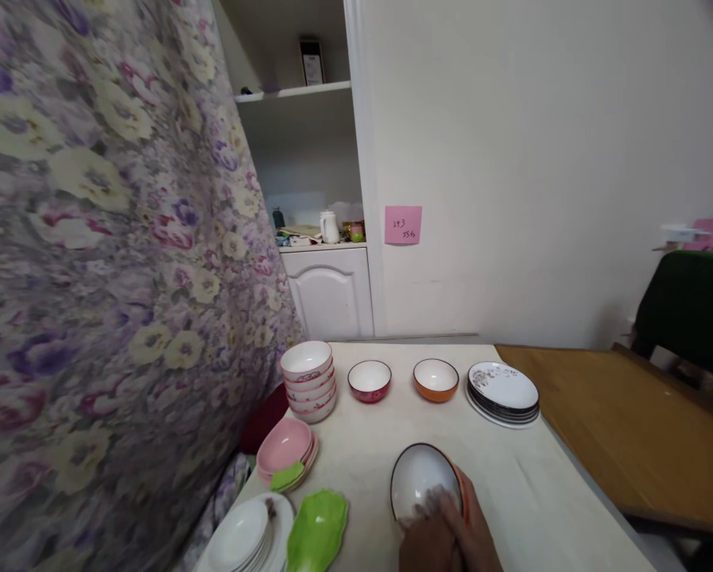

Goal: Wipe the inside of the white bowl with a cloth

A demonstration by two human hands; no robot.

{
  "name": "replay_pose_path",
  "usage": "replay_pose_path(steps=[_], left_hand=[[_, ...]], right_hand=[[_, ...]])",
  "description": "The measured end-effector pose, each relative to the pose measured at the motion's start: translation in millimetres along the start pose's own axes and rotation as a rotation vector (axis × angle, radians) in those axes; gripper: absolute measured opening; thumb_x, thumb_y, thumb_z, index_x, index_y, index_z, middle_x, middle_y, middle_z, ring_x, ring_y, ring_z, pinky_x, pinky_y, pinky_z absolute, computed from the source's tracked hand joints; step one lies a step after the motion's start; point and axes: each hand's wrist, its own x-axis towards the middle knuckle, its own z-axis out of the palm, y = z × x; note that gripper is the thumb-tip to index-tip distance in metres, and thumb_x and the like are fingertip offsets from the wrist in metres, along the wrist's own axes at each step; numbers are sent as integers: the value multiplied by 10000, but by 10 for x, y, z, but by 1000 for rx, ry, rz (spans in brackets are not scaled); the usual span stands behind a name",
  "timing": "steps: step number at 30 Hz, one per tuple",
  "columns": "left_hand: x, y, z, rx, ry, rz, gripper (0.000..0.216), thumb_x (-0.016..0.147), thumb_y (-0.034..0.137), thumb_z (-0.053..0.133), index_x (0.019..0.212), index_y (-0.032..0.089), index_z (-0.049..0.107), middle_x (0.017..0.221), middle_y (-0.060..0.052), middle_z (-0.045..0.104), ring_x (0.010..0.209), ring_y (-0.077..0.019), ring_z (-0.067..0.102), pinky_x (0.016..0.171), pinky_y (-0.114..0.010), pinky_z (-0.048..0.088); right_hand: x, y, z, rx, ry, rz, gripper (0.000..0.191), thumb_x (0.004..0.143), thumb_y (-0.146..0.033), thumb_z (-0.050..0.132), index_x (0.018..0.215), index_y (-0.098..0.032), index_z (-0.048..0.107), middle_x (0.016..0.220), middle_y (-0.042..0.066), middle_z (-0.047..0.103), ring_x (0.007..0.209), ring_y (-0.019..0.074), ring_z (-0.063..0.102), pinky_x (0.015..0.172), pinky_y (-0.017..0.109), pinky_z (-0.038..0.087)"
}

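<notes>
A bowl (pixel 420 469) with a white inside, a dark rim and an orange outside is tilted near the table's front. My right hand (pixel 476 528) grips it along its right side. My left hand (pixel 426 546) is at the near side of the bowl, over its inside; motion smears its fingers, and something pale by them cannot be made out. Beyond stand a red bowl (pixel 370 395) and an orange bowl (pixel 436 392), both upright. Nearest on the left is a green leaf-shaped dish (pixel 316 528).
Left on the table (pixel 380 445) are stacked white bowls with pink rims (pixel 309 389), pink dishes (pixel 284 447) and white plates (pixel 237 536). Patterned plates (pixel 504 388) are stacked at the right. A floral curtain (pixel 123 278) hangs left; a brown wooden surface (pixel 624 421) adjoins on the right.
</notes>
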Motion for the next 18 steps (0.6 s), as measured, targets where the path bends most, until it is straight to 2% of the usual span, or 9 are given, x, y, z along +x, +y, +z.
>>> replay_pose_path(steps=[1,3,5,7,10,13,15,16,18], left_hand=[[11,21,17,-8,3,2,506,797,158,489,1302,119,487,1164,-228,632,984,-388,645,773,-524,531],[-11,-38,-51,-29,-24,55,507,752,143,561,1259,151,540,1208,-193,615,1057,-381,611,914,-557,457],[-73,-189,-221,-42,-60,166,409,765,122,577,1160,219,620,1190,-123,646,1126,-327,580,1048,-535,339],[-131,-331,-391,-46,-87,266,375,809,117,536,1143,263,623,1244,-82,616,1216,-288,510,1097,-516,265],[-121,-340,-429,-41,-114,175,399,792,168,558,1183,233,601,1276,-112,588,1224,-306,500,1070,-494,316],[-18,-117,-212,-25,-77,-1,412,812,206,489,1209,147,581,1132,-197,665,1043,-347,626,902,-488,466],[36,20,-94,-36,-64,-37,456,823,184,434,1265,117,526,1107,-225,668,973,-354,655,801,-476,514],[45,50,-82,-48,-79,-30,480,799,171,464,1273,114,517,1127,-225,659,988,-360,648,811,-483,512],[23,11,-164,-74,-140,25,483,749,145,539,1232,143,563,1198,-194,629,1099,-369,588,954,-538,426]], right_hand=[[-6,-28,-8,4,-6,8,707,760,-595,547,1318,-184,406,1175,68,644,1061,239,603,905,295,480],[34,-44,-69,-56,-14,13,662,761,-622,523,1253,-181,481,1165,61,652,1090,233,584,913,265,464],[122,-10,-150,-140,-58,-6,603,767,-614,518,1192,-187,536,1190,61,645,1129,234,557,943,260,435],[209,50,-193,-198,-103,-8,562,775,-579,530,1178,-188,547,1218,68,631,1161,246,535,991,293,398],[234,111,-141,-229,-65,5,628,732,-538,601,1236,-178,500,1290,92,581,1211,277,497,1039,343,352],[141,81,-41,-188,-25,-1,720,736,-530,604,1334,-191,390,1354,89,521,1224,262,488,1028,320,368],[83,28,-34,-141,-26,-9,681,789,-539,533,1354,-204,355,1331,74,540,1191,233,518,996,293,400],[72,3,-58,-130,-27,-14,645,813,-544,493,1346,-202,367,1307,70,561,1176,224,529,983,283,408],[95,-27,-145,-155,-64,-20,587,835,-544,449,1304,-191,430,1260,70,597,1169,220,533,983,277,403]])
